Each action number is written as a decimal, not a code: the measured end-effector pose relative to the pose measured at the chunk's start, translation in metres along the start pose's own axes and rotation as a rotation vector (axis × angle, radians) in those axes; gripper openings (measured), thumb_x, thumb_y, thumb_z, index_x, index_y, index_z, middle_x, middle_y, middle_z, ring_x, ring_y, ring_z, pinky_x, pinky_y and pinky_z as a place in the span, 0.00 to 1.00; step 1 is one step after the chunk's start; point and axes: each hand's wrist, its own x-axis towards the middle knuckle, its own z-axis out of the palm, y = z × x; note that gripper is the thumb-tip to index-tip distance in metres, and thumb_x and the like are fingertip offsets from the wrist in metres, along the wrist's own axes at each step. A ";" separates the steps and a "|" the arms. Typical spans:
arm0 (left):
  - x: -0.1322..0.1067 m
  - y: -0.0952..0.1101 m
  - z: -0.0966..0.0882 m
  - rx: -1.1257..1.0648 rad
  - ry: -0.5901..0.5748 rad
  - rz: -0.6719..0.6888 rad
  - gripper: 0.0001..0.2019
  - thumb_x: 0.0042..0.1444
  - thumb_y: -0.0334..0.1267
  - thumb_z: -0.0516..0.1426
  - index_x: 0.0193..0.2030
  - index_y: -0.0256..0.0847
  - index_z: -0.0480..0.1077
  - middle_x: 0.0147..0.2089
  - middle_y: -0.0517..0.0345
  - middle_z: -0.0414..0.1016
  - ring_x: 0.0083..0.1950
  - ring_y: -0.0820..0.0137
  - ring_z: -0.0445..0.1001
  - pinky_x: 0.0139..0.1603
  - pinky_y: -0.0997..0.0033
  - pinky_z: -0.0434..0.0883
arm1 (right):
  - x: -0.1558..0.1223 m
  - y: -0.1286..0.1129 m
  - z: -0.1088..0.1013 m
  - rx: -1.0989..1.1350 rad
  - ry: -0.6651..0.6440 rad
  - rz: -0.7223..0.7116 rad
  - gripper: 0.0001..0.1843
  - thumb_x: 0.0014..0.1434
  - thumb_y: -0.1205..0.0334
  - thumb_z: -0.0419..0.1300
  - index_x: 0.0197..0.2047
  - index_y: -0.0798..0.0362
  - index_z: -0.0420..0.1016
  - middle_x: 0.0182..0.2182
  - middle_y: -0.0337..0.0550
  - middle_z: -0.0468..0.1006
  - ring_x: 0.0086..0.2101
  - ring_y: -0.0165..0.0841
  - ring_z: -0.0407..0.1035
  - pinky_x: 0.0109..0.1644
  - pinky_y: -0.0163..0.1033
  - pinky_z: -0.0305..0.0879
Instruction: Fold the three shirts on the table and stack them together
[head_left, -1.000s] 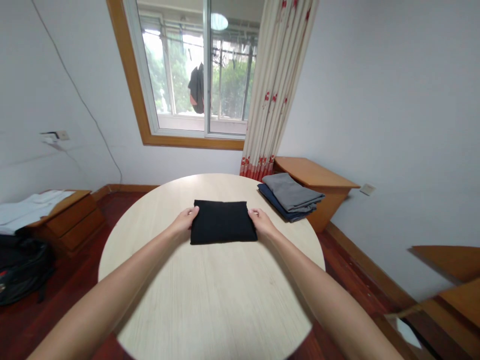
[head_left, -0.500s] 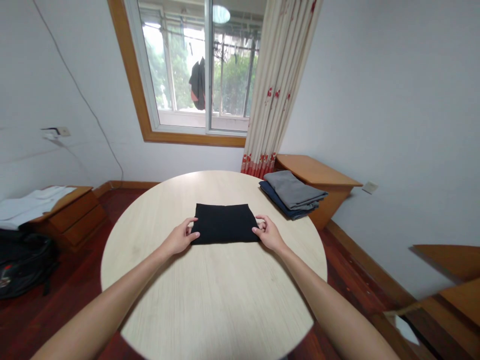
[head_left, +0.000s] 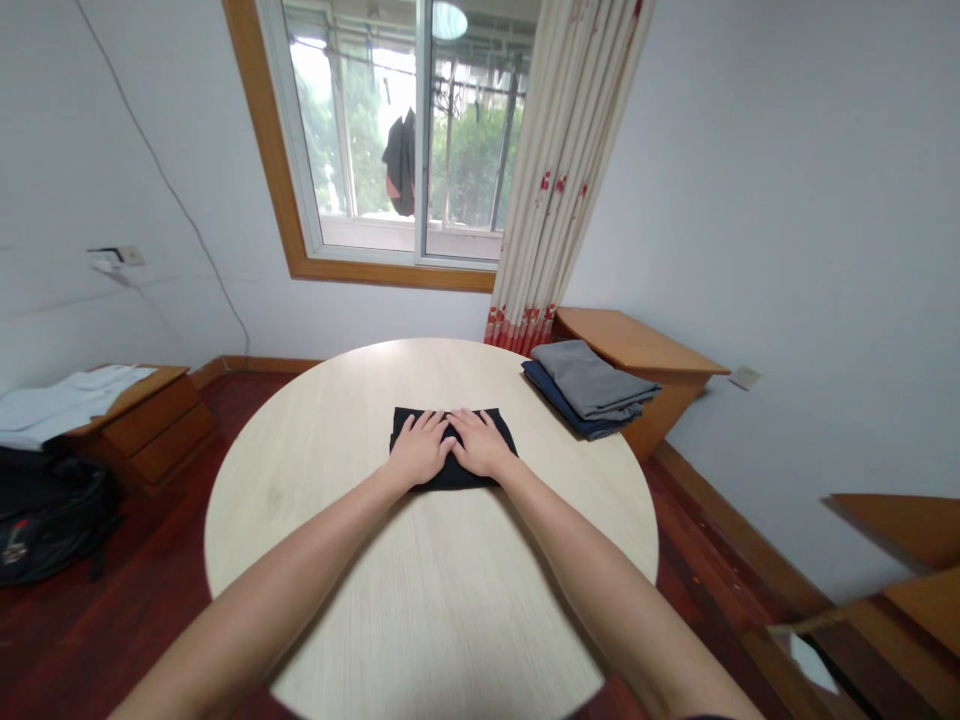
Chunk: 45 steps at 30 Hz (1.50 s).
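Observation:
A black folded cloth, its exact kind not clear, lies flat on the round pale wooden table. My left hand rests palm down on its left half with the fingers spread. On the right half lies my right hand, also flat and open. The two hands sit side by side near the middle of the cloth, their thumbs close together. Much of the cloth is hidden under them.
Folded grey cloth lies on folded navy cloth at the table's right far edge. Behind stands a wooden desk. At left are a small drawer cabinet with papers and a black bag on the floor.
Both hands have let go of the cloth's left and right edges and moved inward, onto its top. The cloth stays in about the same place.

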 end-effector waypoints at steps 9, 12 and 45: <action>-0.014 -0.042 0.017 -0.069 -0.034 -0.157 0.31 0.68 0.57 0.44 0.71 0.43 0.58 0.76 0.50 0.49 0.76 0.50 0.45 0.70 0.41 0.51 | 0.003 0.052 0.021 0.077 -0.061 0.175 0.35 0.68 0.39 0.46 0.70 0.53 0.60 0.70 0.49 0.56 0.69 0.43 0.49 0.71 0.54 0.43; -0.013 -0.041 0.015 -0.089 -0.047 -0.199 0.32 0.68 0.58 0.43 0.72 0.42 0.57 0.76 0.49 0.47 0.76 0.48 0.46 0.70 0.43 0.52 | 0.000 0.062 0.018 0.111 -0.081 0.233 0.35 0.70 0.41 0.45 0.71 0.53 0.58 0.70 0.49 0.58 0.69 0.42 0.49 0.71 0.51 0.45; -0.032 -0.042 -0.035 -1.280 0.215 -0.211 0.23 0.41 0.52 0.70 0.35 0.40 0.69 0.26 0.62 0.73 0.27 0.71 0.71 0.29 0.72 0.66 | -0.026 0.007 -0.006 1.315 -0.155 0.354 0.28 0.37 0.55 0.77 0.42 0.56 0.80 0.43 0.48 0.83 0.43 0.42 0.77 0.53 0.47 0.72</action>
